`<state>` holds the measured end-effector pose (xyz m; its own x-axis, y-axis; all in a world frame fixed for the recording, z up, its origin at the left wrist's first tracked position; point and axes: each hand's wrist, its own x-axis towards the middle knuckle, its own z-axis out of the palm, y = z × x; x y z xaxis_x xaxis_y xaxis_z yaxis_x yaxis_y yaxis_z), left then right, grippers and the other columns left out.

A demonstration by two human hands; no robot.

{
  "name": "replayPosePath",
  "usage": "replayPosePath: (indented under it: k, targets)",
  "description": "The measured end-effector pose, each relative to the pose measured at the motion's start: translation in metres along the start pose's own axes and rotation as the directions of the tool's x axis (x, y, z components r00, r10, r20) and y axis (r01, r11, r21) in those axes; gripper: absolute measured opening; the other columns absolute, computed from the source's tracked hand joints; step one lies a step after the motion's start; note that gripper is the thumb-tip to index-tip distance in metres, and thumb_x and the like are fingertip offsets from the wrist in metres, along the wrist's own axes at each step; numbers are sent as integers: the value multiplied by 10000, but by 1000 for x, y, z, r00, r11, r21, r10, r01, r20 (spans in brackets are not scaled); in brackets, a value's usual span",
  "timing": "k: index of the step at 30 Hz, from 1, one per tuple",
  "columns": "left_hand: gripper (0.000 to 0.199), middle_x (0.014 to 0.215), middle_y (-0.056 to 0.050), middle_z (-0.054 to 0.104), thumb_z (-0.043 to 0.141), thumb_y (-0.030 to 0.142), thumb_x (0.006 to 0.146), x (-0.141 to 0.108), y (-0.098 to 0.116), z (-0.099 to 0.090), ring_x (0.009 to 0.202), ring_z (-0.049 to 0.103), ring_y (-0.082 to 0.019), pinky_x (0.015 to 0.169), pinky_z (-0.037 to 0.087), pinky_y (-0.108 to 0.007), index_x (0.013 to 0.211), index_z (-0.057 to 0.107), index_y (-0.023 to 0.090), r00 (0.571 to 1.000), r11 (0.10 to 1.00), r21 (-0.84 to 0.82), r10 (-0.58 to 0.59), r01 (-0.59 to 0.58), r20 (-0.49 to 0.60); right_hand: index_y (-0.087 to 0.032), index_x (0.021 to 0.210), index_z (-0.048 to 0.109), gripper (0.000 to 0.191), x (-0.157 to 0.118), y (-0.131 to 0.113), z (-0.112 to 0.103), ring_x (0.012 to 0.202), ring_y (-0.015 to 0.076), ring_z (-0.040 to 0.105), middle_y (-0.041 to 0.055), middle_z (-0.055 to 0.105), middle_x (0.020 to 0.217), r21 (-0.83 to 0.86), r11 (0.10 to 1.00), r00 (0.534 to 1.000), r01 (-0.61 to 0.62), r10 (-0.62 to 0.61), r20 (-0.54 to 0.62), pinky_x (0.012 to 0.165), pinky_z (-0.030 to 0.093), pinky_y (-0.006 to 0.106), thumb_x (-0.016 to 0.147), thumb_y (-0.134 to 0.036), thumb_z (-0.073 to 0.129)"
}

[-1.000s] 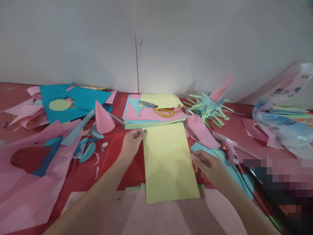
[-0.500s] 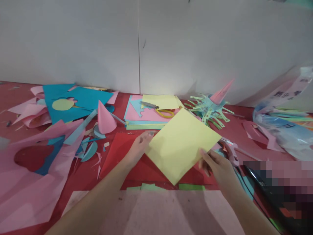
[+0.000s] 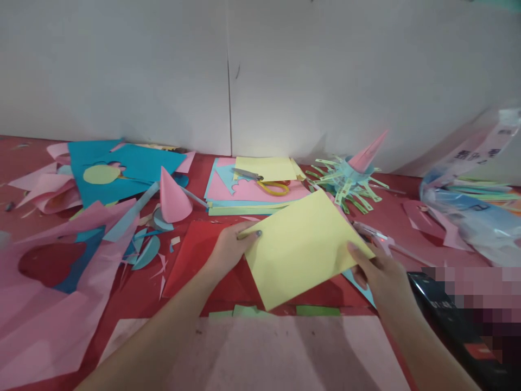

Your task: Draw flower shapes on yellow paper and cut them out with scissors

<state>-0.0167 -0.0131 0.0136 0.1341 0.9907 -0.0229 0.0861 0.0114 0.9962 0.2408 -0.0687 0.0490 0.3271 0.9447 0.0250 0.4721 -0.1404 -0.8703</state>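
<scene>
A sheet of yellow paper (image 3: 305, 250) is held tilted between my two hands, above a red sheet (image 3: 199, 255) on the table. My left hand (image 3: 234, 244) pinches its left corner, with the thumb on top. At the right edge, my right hand (image 3: 372, 266) grips the sheet with the thumb over it and the fingers beneath. Behind it lies a stack of coloured paper (image 3: 260, 195), partly covered by the yellow sheet. Scissors with yellow handles (image 3: 272, 187) rest on that stack. A glue gun (image 3: 380, 239) lies just past my right hand, partly hidden.
Pink paper (image 3: 52, 336) with a cut-out hole, blue sheets (image 3: 150, 163) and scraps spread over the left. A pink cone (image 3: 173, 198) stands there. At back right are a fringed paper piece with a pink cone (image 3: 358, 174) and a plastic bag (image 3: 484, 217). A phone (image 3: 439, 309) lies right.
The yellow sheet has turned from a diamond position to a flatter slant. My left thumb now lies over its corner, and my right hand has shifted slightly right.
</scene>
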Motion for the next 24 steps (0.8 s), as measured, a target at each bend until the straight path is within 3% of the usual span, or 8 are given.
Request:
replayPosePath:
  k: [3,6,11,14,16,20,22,24]
  targets:
    - [295,862,-37,678,619,353,672,5,-3,-5,751,611,-170,641,470,-247,910,647,182,976,1000,17,-14,18,-215,-186,606,513,332,-4,0,6,331,96,406,-42,439,383,-122,992,984,17,5,180,361,306,221,772,-473,491]
    - [299,838,-35,664,592,336,700,8,-7,-11,720,603,-154,639,470,-249,953,615,179,941,998,67,3,21,-340,-192,596,492,341,-10,6,16,361,108,446,-49,452,361,-231,969,962,84,-19,273,423,329,217,805,-458,449]
    - [237,1044,-49,595,468,223,788,3,-4,-11,982,541,-165,886,408,-304,993,585,198,848,898,411,335,-156,-412,-194,651,526,343,-16,15,27,383,126,484,-52,475,354,-311,947,977,75,-7,215,453,337,215,818,-473,416]
    - [277,1147,-59,540,397,183,823,-8,2,1,1103,468,-170,961,357,-336,1049,553,210,832,763,586,493,-273,-254,-193,681,550,346,-16,15,30,371,129,478,-48,480,353,-313,948,986,61,-9,164,442,332,217,817,-477,409]
    - [317,1229,-52,495,367,184,840,-16,3,14,1164,416,-171,999,318,-359,1120,509,231,850,651,657,526,-380,-30,-195,697,555,343,-16,14,32,361,130,468,-46,480,350,-303,951,988,55,-7,157,428,324,218,816,-480,407]
    - [445,1410,-38,285,364,332,857,-31,-4,36,1295,227,-197,1064,194,-412,1292,327,249,826,455,695,393,-557,404,-206,686,532,344,-16,12,34,350,127,452,-46,482,361,-311,950,986,39,14,166,404,307,214,823,-487,387]
    - [507,1427,-38,246,348,441,845,-35,-9,41,1305,199,-215,1065,164,-436,1314,290,259,792,398,684,312,-611,526,-210,650,504,354,-17,11,35,365,119,455,-45,491,382,-342,938,987,64,-8,162,433,322,211,839,-474,363]
    - [521,1433,-38,227,301,484,847,-36,-13,43,1309,187,-216,1063,148,-438,1319,283,263,775,362,686,268,-632,572,-209,621,478,371,-17,12,35,398,114,465,-39,497,410,-379,918,987,120,-68,149,475,336,210,859,-453,331]
